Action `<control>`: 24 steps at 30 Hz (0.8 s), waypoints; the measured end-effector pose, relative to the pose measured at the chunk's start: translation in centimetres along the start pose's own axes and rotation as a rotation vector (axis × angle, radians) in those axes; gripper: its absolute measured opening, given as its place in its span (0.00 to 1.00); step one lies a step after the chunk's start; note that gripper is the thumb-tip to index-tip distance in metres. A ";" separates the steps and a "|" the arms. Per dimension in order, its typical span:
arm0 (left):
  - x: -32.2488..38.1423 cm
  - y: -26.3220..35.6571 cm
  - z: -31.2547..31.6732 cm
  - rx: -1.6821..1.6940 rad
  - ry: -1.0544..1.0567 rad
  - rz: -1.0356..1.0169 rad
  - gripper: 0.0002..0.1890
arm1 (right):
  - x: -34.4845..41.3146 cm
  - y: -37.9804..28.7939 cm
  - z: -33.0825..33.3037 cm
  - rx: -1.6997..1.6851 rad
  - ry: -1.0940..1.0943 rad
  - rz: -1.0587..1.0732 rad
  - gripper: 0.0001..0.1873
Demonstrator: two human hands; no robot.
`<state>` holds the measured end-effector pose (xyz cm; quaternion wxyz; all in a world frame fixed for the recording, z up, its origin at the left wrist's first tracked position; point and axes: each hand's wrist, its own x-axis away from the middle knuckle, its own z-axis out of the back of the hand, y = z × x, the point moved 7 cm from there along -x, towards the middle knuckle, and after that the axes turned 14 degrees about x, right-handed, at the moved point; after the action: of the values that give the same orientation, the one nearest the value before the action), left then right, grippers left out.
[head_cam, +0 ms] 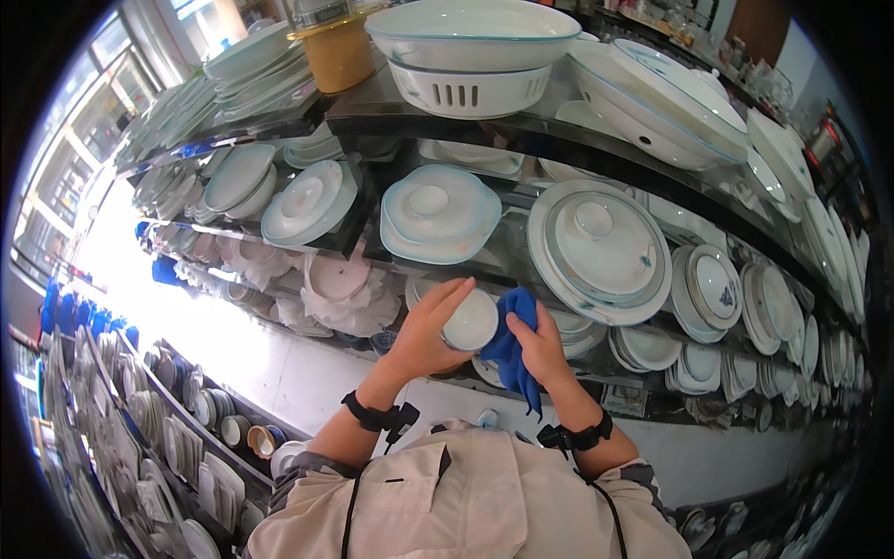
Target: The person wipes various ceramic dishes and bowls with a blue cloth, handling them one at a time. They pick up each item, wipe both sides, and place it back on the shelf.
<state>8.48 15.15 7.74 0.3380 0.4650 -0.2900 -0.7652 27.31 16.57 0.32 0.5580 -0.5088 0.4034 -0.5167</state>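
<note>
My left hand (427,334) grips a small white bowl (472,320) with a thin blue-green rim, its round opening turned up toward me. Close to the bowl's right side, my right hand (543,344) holds a crumpled blue cloth (515,349) that hangs down below the fingers. The cloth touches or nearly touches the bowl's rim; which one I cannot tell. Beyond my hands on the shelf stand a squarish lidded white dish (440,234) and, to the right, a large round lidded dish (607,279) on a wider plate.
On the top shelf (489,127) sit a large slotted white basin (469,91), a yellow container (340,61) and leaning oval dishes (663,112). Lower left, a crowded rack (181,398) holds stacked plates. Wrapped pinkish bowls (339,279) rest on a lower shelf. Pale tiled floor (307,384) runs between.
</note>
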 end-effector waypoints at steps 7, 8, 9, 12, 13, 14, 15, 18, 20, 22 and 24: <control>-1.8 -1.0 -0.6 -0.093 -0.105 0.002 0.55 | -2.9 -0.4 0.3 0.372 0.003 0.094 0.21; -2.2 -1.5 -0.6 -0.116 -0.132 0.009 0.57 | -3.4 -0.6 0.4 0.389 0.018 0.102 0.22; -2.6 -2.1 -0.5 -0.071 -0.144 0.038 0.58 | -4.0 -0.5 0.4 0.380 0.030 0.091 0.21; -4.0 -3.8 0.1 0.099 -0.189 0.098 0.60 | -6.1 -0.2 0.6 0.366 0.096 0.052 0.19; -4.6 -4.1 0.5 0.178 -0.206 0.103 0.60 | -6.9 0.4 0.7 0.369 0.136 0.036 0.18; -5.1 -4.6 0.9 0.257 -0.224 0.108 0.59 | -7.6 1.0 0.8 0.372 0.177 0.020 0.17; -5.7 -5.4 1.8 0.237 -0.217 0.089 0.58 | -8.4 1.3 0.9 0.349 0.219 0.023 0.17; -7.1 -9.0 4.6 0.147 -0.093 0.040 0.53 | -10.2 1.3 0.8 0.320 0.328 0.023 0.16; -8.2 -12.3 6.8 -0.059 0.005 0.108 0.51 | -11.8 0.0 0.4 0.356 0.372 0.011 0.15; -9.2 -14.7 8.8 -0.224 0.101 0.138 0.48 | -13.5 0.2 0.1 0.361 0.410 -0.016 0.15; -10.1 -17.2 9.8 -0.259 0.096 0.131 0.48 | -15.1 0.8 -0.4 0.370 0.441 -0.050 0.15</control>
<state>-1.26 34.72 3.85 0.4575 0.4338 -0.2022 -0.7494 24.94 31.36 -1.64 0.5275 -0.2835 0.4011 -0.6932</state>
